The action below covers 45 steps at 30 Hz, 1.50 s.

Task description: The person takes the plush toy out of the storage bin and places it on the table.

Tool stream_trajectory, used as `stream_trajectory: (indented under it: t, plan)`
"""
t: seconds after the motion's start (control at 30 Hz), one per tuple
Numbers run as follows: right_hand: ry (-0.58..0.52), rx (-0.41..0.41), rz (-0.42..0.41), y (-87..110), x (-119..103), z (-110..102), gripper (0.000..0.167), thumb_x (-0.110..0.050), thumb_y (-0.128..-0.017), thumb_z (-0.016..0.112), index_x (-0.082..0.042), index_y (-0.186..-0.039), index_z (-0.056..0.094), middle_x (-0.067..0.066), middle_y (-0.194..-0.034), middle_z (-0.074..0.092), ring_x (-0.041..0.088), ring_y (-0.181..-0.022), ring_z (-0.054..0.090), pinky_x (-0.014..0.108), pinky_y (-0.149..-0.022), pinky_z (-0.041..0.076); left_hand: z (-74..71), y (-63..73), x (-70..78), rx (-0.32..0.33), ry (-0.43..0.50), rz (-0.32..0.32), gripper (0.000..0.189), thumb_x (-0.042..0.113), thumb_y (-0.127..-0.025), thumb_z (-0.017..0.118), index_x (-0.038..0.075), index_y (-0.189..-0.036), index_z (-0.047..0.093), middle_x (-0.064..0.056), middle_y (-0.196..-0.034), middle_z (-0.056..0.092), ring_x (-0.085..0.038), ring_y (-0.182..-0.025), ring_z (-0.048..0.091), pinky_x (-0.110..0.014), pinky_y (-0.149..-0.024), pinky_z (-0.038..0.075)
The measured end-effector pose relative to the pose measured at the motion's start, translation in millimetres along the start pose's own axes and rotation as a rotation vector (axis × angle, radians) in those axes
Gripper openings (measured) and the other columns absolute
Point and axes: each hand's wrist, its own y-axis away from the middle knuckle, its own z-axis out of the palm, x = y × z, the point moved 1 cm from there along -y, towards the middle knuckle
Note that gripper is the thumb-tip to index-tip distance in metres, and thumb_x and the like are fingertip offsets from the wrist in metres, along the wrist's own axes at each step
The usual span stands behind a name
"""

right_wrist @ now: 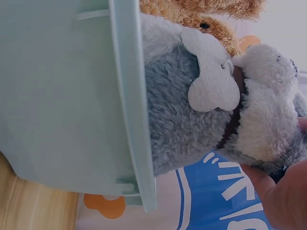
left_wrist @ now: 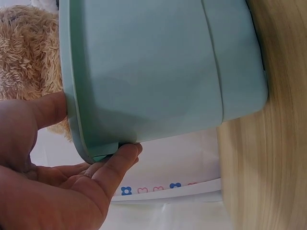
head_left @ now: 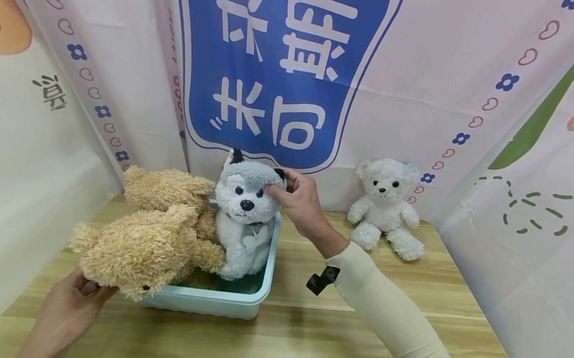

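Note:
A light teal plastic bin (head_left: 204, 302) stands on the table, filled with plush toys. My left hand (head_left: 67, 308) holds its rim at the left corner; the left wrist view has the thumb on top and the fingers curled under the rim (left_wrist: 72, 110). Inside, on the right, a grey and white husky plush (head_left: 243, 241) sits upright, with a bone-shaped tag (right_wrist: 213, 72) on its collar. My right hand (head_left: 301, 201) pinches the side of its head by one dark ear. Shaggy tan plush toys (head_left: 139, 247) heap up on the left, leaning over the rim.
A white teddy bear (head_left: 384, 210) sits on the wood-grain table (head_left: 358, 321) at the back right. Printed cloth (head_left: 407, 61) hangs behind and on both sides. A small black device (head_left: 322, 280) is at my right sleeve's cuff.

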Motion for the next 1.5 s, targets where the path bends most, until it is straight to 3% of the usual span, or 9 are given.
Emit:
stream_trajectory:
  t: [0.63, 0.83, 1.07, 1.5]
  plan:
    - [-0.007, 0.044, -0.010, -2.7, -14, -2, 0.040, 0.000, -0.089, 0.067, 0.003, -0.128, 0.060, 0.021, -0.117, 0.067, 0.013, -0.101, 0.065, 0.027, -0.091, 0.058, 1.5, -0.2, -3.1, 0.065, -0.040, 0.031, 0.063, 0.023, -0.102, 0.054, -0.012, -0.148, 0.026, -0.040, -0.138, 0.043, -0.055, -0.124, 0.047, -0.043, -0.077, 0.061]
    - [-0.001, 0.054, -0.028, -2.2, -16, -2, 0.038, 0.001, -0.089, 0.067, 0.003, -0.126, 0.061, 0.021, -0.119, 0.068, 0.014, -0.101, 0.065, 0.030, -0.091, 0.059, 1.0, 0.6, -1.3, 0.058, -0.038, 0.023, 0.064, 0.023, -0.102, 0.053, -0.012, -0.148, 0.025, -0.040, -0.138, 0.043, -0.055, -0.124, 0.047, -0.047, -0.080, 0.060]
    - [0.013, 0.070, -0.069, -1.4, -21, 0, 0.037, 0.001, -0.089, 0.068, 0.003, -0.126, 0.061, 0.022, -0.118, 0.068, 0.015, -0.101, 0.066, 0.031, -0.092, 0.059, -0.8, 1.3, 3.5, 0.005, -0.019, -0.004, 0.066, 0.022, -0.104, 0.049, -0.014, -0.149, 0.019, -0.042, -0.142, 0.035, -0.056, -0.128, 0.041, -0.052, -0.091, 0.051]
    - [0.033, 0.097, -0.127, -0.2, -40, 3, 0.037, 0.003, -0.087, 0.069, 0.005, -0.124, 0.062, 0.023, -0.117, 0.069, 0.016, -0.102, 0.068, 0.033, -0.093, 0.059, -2.2, 2.1, 5.6, -0.034, -0.017, -0.031, 0.068, 0.023, -0.105, 0.047, -0.014, -0.150, 0.012, -0.044, -0.143, 0.030, -0.059, -0.130, 0.036, -0.056, -0.096, 0.045]
